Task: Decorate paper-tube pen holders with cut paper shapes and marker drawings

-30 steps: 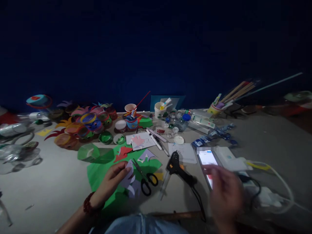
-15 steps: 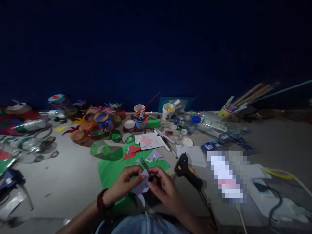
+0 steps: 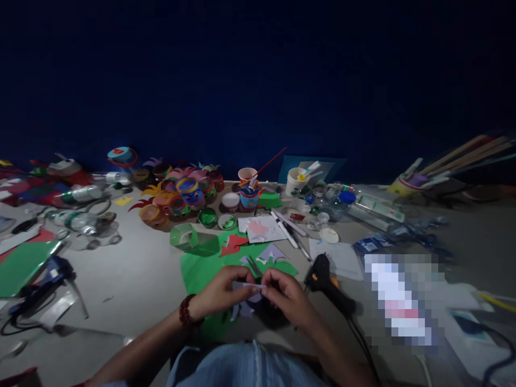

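Note:
Between my two hands is a small piece of lilac paper (image 3: 253, 291), seen nearly edge-on. My left hand (image 3: 223, 293), with a dark red bead bracelet at the wrist, pinches its left part between thumb and fingers. On the other side, my right hand (image 3: 288, 298) pinches the right end, fingertips close to those of the left. Below them lie further lilac paper pieces (image 3: 242, 310), partly covered by my hands. A pair of scissors (image 3: 253, 266) shows its blades just beyond my fingers, over green paper (image 3: 197, 269) with red and lilac scraps on it.
A black glue gun (image 3: 330, 285) lies right of my hands, its cord running toward me. Pens (image 3: 286, 228) and a green plastic cup (image 3: 183, 236) lie beyond. Painted cups (image 3: 189, 193) cluster at the back left; plastic bottles (image 3: 374, 207) lie right. Another glue gun (image 3: 44, 285) is far left.
The view has swung left, so everything sits further right. The lilac paper has turned from face-on to nearly edge-on, and my right fingers have closed on its end.

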The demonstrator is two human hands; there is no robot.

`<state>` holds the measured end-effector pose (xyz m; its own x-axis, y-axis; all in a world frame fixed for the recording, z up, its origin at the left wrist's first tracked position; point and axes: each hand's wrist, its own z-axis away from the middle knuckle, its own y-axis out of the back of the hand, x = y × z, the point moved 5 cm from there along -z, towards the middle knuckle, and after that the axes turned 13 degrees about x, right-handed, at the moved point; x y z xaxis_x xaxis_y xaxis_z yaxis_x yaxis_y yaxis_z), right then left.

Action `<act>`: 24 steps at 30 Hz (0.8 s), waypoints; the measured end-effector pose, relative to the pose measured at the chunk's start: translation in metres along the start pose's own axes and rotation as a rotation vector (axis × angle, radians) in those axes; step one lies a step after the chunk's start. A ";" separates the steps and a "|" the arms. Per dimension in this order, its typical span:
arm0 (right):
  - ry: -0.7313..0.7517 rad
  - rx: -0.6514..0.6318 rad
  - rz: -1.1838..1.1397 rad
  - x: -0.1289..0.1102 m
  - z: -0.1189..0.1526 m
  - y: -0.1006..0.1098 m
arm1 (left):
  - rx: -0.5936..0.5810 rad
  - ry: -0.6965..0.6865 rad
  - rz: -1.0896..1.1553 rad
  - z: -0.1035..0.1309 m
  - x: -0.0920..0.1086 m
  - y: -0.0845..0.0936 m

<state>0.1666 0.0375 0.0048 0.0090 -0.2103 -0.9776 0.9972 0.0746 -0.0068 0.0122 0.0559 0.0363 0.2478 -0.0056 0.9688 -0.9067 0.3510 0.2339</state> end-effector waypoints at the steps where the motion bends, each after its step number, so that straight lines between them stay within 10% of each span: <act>1: -0.015 0.017 -0.005 0.002 -0.002 0.002 | 0.049 0.023 0.047 0.000 -0.002 0.004; 8: -0.121 0.289 -0.215 0.010 -0.003 0.010 | 0.174 0.258 0.592 0.004 -0.033 -0.002; 15: -0.088 0.307 -0.204 0.016 -0.003 0.000 | 0.368 0.260 0.560 -0.004 -0.036 -0.017; 24: 0.320 0.143 0.944 -0.013 0.021 0.026 | 0.433 0.279 0.420 -0.003 -0.030 0.009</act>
<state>0.1943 0.0212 0.0214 0.8004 0.1479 -0.5809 0.5923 -0.0466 0.8043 -0.0025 0.0616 0.0087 -0.1298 0.3127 0.9409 -0.9863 -0.1380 -0.0902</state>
